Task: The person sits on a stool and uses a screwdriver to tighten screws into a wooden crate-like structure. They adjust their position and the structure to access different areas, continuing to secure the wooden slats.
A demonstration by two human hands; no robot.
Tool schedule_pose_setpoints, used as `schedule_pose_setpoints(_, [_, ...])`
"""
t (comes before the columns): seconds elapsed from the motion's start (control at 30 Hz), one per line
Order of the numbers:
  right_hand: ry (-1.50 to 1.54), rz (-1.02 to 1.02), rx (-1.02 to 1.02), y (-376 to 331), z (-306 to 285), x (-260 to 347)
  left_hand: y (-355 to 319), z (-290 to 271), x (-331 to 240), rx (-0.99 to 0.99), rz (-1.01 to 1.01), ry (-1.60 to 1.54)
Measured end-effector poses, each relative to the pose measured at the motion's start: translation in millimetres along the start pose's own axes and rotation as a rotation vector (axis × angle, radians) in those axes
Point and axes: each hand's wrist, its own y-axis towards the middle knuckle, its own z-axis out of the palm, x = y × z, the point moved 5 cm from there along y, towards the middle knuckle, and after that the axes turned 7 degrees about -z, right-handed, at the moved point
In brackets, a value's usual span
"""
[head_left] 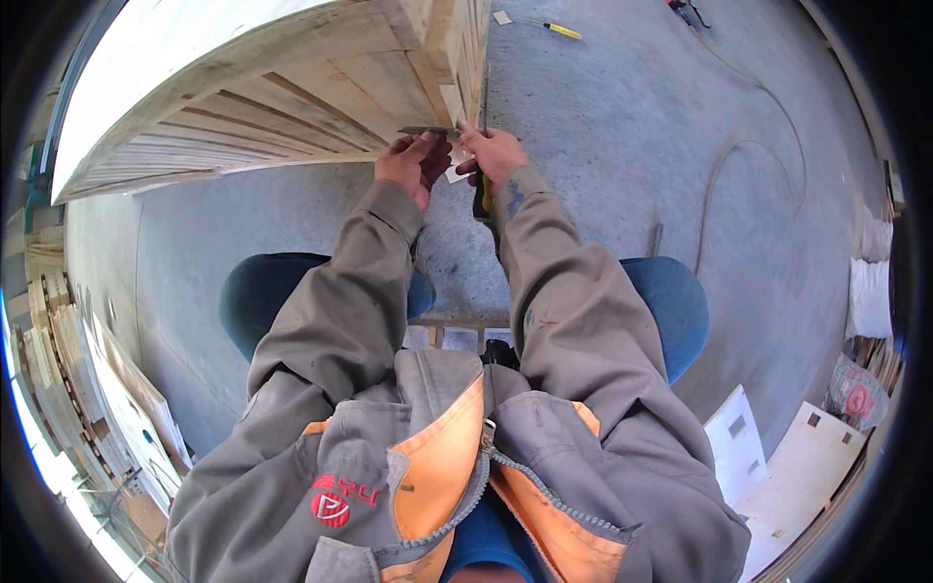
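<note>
Beside the end of the pale, slatted wooden panel (374, 85), in the head view, the right hand (494, 155) grasps a black-and-yellow handled tool (481, 202). The left hand (416, 167) curls at a thin, dark, narrow strip (420, 130); whether it grips, I cannot tell. A loose hold could drop the strip; crowded fingers might get pinched or scraped.

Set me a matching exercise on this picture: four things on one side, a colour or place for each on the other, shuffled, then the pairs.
Things:
1. Slatted wooden panel
2. Small slim tool
3. Hose or cord
4. Right sleeve

Colours and places:
A. Curving over the floor at the right
B. Grey, with a blue smudge near the cuff
C. At the upper left, beside the hands
D. Yellow, on the floor near the top edge

Pairs: 1-C, 2-D, 3-A, 4-B
</note>
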Motion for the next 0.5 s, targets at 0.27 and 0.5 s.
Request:
schedule_pose_setpoints(0.27, [0.017, 0.037, -0.042, 3, -1, -5, -7, -8, -13, -0.130, 0.074, -0.008])
schedule_pose_setpoints(0.5, [0.005, 0.054, -0.059, 2, 2, -2, -5, -3, -5, -0.135, 0.000, -0.074])
